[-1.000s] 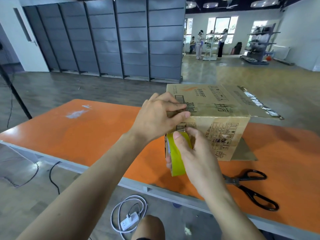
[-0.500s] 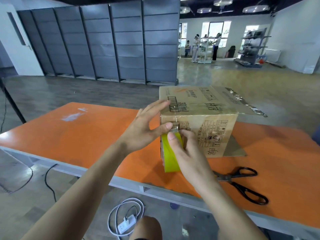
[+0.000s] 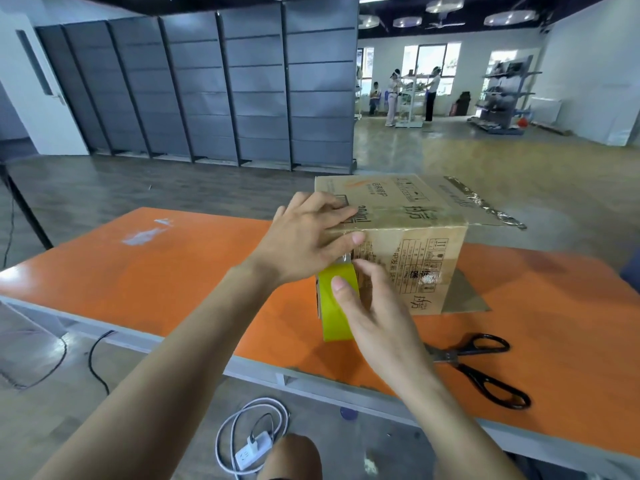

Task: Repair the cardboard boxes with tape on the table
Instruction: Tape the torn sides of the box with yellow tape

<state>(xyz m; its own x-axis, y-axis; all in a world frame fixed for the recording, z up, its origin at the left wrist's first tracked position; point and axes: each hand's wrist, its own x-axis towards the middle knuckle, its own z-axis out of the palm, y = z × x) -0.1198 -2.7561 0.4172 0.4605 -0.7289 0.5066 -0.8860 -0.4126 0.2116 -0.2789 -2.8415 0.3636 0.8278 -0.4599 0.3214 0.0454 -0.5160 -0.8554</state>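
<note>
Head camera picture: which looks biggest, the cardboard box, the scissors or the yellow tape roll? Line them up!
1. cardboard box
2. scissors
3. yellow tape roll, partly hidden by the right hand, so its place is unsure

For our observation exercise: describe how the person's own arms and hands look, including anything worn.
The left arm and right arm are bare, with no sleeves in view. The left hand and right hand wear no gloves; no rings, watch or bands show. The visible nails look short and unpainted.
</note>
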